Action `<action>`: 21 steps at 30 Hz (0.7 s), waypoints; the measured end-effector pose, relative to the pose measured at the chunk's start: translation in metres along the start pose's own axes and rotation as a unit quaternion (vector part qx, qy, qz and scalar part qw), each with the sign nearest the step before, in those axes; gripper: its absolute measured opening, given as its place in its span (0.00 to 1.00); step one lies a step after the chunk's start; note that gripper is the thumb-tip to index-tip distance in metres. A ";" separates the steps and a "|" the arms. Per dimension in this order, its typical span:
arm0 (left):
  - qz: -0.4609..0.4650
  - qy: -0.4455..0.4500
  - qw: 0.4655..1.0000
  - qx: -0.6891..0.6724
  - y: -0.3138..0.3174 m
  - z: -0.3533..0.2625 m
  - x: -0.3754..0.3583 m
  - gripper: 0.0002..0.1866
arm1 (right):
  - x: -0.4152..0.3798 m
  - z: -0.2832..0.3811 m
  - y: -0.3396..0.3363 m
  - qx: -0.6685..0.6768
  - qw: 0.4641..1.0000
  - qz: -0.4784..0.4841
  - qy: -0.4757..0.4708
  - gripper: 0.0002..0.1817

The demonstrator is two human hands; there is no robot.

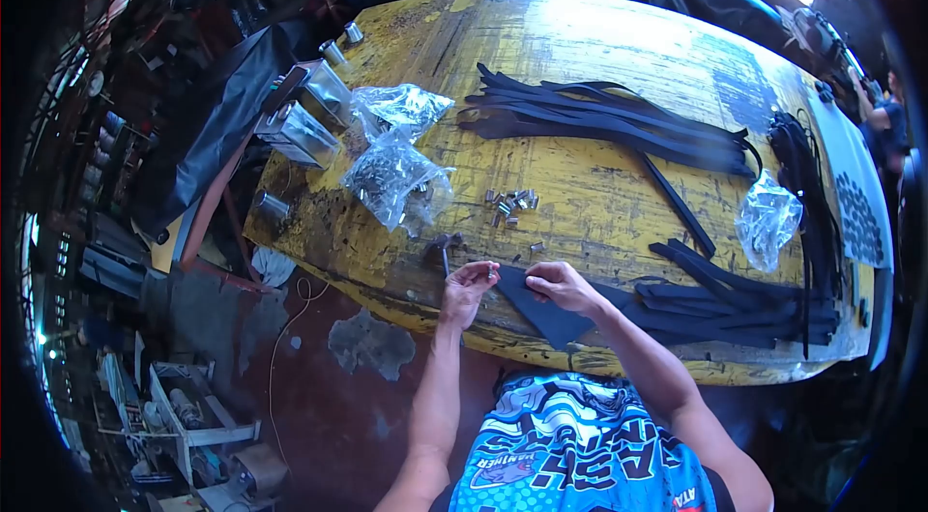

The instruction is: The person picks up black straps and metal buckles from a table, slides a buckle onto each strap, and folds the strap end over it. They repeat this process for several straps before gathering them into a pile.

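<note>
My left hand (469, 292) is raised at the near edge of the yellow table, its thumb and fingertips pinching a small shiny metal piece (492, 273). Close by on the right, my right hand (563, 286) has its fingers pressed together above a flat black piece (548, 317); what they grip, if anything, is hidden. A hammer (446, 245) lies just beyond my left hand. Farther in, small metal cylinders (510, 206) form a loose heap, with a single one (537, 247) nearer my right hand.
Long black straps (609, 120) lie in a bundle across the yellow table (570, 38), and more straps (715, 311) lie at the right. Clear plastic bags (391, 178) and metal tins (298, 133) stand at the left. Another person (882, 111) is at the far right.
</note>
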State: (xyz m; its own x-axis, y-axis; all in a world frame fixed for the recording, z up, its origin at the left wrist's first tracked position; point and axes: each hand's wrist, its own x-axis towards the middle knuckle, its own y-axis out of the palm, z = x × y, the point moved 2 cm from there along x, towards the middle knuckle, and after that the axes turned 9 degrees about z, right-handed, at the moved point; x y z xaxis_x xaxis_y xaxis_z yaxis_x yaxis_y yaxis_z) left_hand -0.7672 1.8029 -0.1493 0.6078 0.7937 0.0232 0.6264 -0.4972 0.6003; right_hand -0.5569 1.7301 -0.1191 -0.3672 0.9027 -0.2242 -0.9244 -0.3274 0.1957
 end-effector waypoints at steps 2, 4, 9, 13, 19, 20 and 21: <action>0.007 -0.015 1.000 0.017 0.002 0.005 0.001 0.16 | -0.002 0.000 0.001 -0.002 1.000 0.002 0.010 0.14; 0.016 -0.041 0.998 0.048 0.008 0.005 0.003 0.15 | -0.004 0.000 0.001 0.005 1.000 0.003 0.006 0.14; 0.066 -0.115 0.972 0.193 0.039 -0.003 0.011 0.15 | -0.016 0.013 -0.002 0.033 0.999 0.000 0.003 0.13; 0.086 -0.120 0.963 0.224 0.058 -0.006 0.016 0.13 | -0.026 0.030 0.004 0.083 0.994 -0.045 -0.053 0.13; 0.099 -0.154 0.950 0.252 0.072 0.007 0.018 0.13 | -0.029 0.044 0.002 -0.193 0.974 -0.086 -0.085 0.10; 0.091 -0.185 0.927 0.313 0.066 0.012 0.017 0.14 | -0.023 0.040 0.001 -0.186 0.970 -0.096 -0.127 0.10; 0.084 -0.215 0.899 0.371 0.061 0.019 0.016 0.15 | -0.020 0.039 0.003 -0.179 0.964 -0.105 -0.166 0.10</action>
State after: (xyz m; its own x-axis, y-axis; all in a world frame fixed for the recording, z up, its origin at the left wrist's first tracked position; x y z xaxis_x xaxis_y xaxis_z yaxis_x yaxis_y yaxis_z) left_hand -0.7104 1.7784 -0.1277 0.7565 0.5565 -0.3435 0.5646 -0.8208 -0.0864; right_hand -0.5484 1.7220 -0.0769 -0.1704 0.9796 0.1067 -0.9729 -0.1501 -0.1762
